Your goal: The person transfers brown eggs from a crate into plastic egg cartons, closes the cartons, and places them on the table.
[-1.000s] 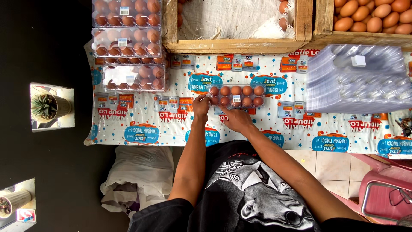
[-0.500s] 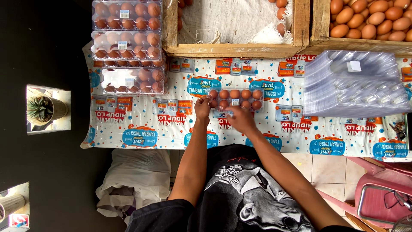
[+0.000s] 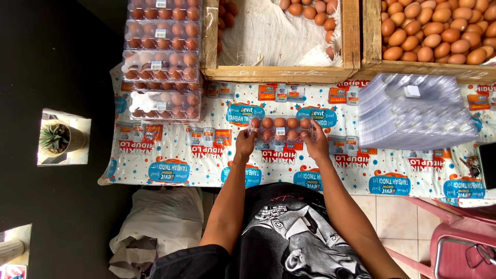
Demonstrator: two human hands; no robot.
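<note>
A clear plastic egg carton (image 3: 280,129) full of brown eggs sits on the patterned tablecloth (image 3: 206,160), right in front of the person. Both hands are on it — the left hand (image 3: 245,144) clasps the carton's left end, fingers curled over the edge, and the right hand (image 3: 316,143) grips its right end the same way. To the left, more filled cartons (image 3: 163,62) lie stacked in a column. To the right rests a tall stack of empty clear trays (image 3: 413,111). Beyond the carton stand two wooden crates — the nearer crate (image 3: 281,72) is lined with white and holds few eggs, the right crate (image 3: 439,31) is heaped with them. A pink plastic chair (image 3: 454,243) stands at the lower right.
</note>
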